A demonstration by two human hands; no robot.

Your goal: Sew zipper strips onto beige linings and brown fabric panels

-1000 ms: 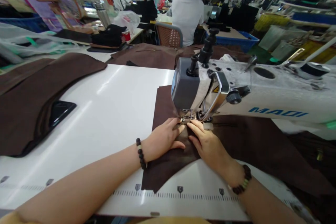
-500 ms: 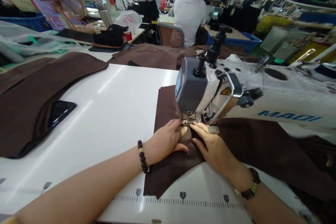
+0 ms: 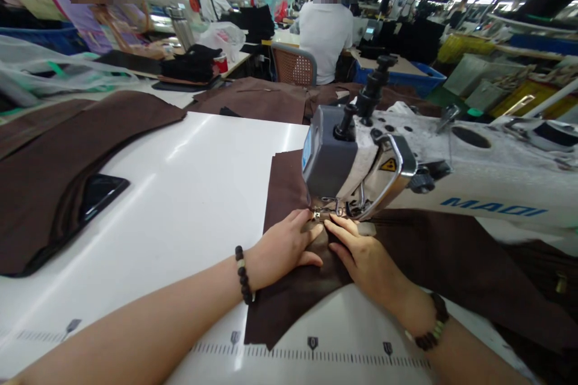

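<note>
A brown fabric piece [image 3: 289, 307] lies under the head of a sewing machine [image 3: 332, 141], around the metal presser foot [image 3: 317, 215]. My left hand [image 3: 289, 246] rests flat on the fabric just left of the foot, fingers stretched toward it and thumb apart. On the other side, my right hand [image 3: 365, 252] presses the cloth with its fingertips close to the foot, fingers extended. Neither hand grips anything. The needle area is partly hidden by the machine head and guard. More of the brown cloth spreads right, beneath the machine arm.
Stacked brown panels [image 3: 90, 150] lie at the left, partly over a dark phone-like object [image 3: 103, 192]. The white tabletop [image 3: 194, 192] bears a ruler scale along its front edge. More brown cloth [image 3: 257, 99] lies behind. A person in a white shirt [image 3: 325, 36] sits beyond.
The view has shifted slightly, so the machine sits a little lower. My right fingers have shifted slightly on the fabric beside the foot; the left hand keeps nearly the same place.
</note>
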